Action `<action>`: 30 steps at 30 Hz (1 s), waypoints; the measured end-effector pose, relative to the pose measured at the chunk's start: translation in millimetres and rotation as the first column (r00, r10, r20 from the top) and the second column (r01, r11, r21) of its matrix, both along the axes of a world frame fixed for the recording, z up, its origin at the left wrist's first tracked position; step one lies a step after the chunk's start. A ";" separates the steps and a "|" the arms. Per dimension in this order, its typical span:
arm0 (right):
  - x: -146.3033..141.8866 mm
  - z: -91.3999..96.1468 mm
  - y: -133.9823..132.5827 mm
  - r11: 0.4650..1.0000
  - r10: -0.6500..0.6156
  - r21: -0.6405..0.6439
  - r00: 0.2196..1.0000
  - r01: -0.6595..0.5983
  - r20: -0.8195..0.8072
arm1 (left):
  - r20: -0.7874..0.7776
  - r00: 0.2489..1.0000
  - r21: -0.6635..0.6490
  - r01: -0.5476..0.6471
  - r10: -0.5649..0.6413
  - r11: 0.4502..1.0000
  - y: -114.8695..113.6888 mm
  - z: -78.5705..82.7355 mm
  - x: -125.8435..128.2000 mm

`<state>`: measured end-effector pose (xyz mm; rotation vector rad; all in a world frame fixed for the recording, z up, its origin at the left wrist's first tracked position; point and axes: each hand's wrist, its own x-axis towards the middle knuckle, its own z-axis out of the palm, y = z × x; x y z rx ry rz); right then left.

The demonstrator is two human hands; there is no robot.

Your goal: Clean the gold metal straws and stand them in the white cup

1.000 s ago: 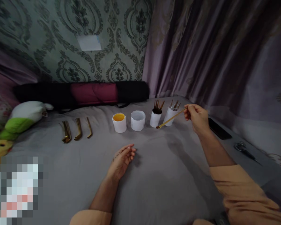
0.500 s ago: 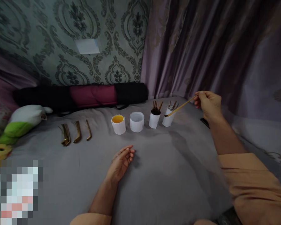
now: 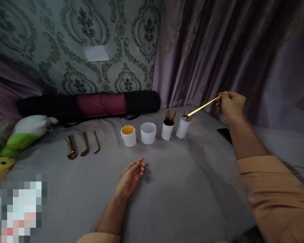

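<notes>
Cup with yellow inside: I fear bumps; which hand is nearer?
Left: the left hand is in front of the cup; the right hand is well to its right.

Head-worn view, forward and down, across grey sheet (image 3: 172, 195), toward patterned wall (image 3: 116, 67)

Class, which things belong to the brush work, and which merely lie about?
Likely the job:
thin golden brush, right hand
two white cylindrical jars
two round white tubs
slender brown brushes lying left

Likely lying about:
black-and-maroon fabric roll
white-and-green plush toy
flat black rectangular slab
</notes>
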<state>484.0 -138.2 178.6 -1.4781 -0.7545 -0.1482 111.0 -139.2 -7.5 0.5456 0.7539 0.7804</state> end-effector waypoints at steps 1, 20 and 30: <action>1.0 0.4 0.6 1.000 -0.014 -0.004 1.000 0.014 0.004 | -0.002 1.000 -0.003 -0.001 0.001 1.000 0.0 0.2 0.2; 24.5 -11.7 11.1 0.984 -0.144 -0.096 0.986 0.152 0.082 | -0.003 1.000 -0.006 -0.006 0.006 1.000 -0.6 3.6 0.9; 22.1 -16.9 16.2 0.980 -0.110 -0.152 0.987 0.128 0.119 | -0.004 1.000 -0.011 -0.002 0.002 1.000 -0.2 2.2 0.0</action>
